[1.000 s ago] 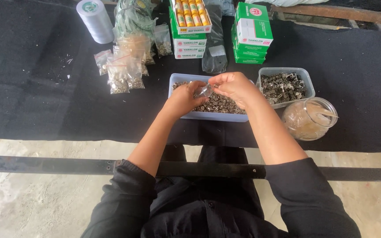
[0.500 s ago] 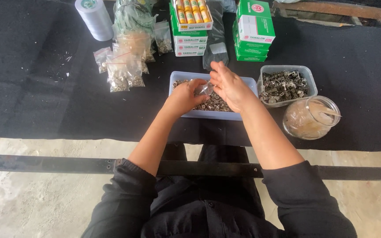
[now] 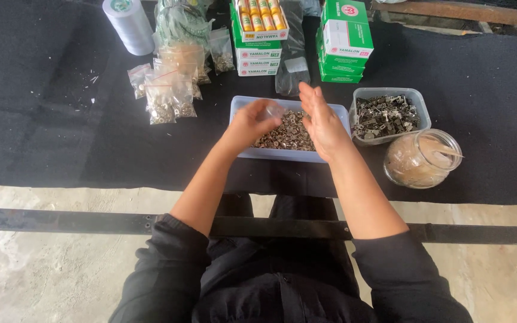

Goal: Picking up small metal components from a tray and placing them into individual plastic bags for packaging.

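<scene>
At frame centre, the left hand (image 3: 252,122) pinches a small clear bag (image 3: 274,110) above the tray (image 3: 282,154) of metal bits; the right hand (image 3: 321,122) hovers flat, empty.

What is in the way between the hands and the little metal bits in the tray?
Nothing visible. The left hand and right hand hover right over the open tray of small metal pieces, with only air between. The left hand seems to pinch something small and clear.

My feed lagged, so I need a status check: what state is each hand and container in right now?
left hand: closed on a small clear bag
right hand: open, fingers spread
blue tray: open, holds small metal parts
clear tub: open, holds metal parts
glass jar: lying tilted
small bags: filled
</scene>
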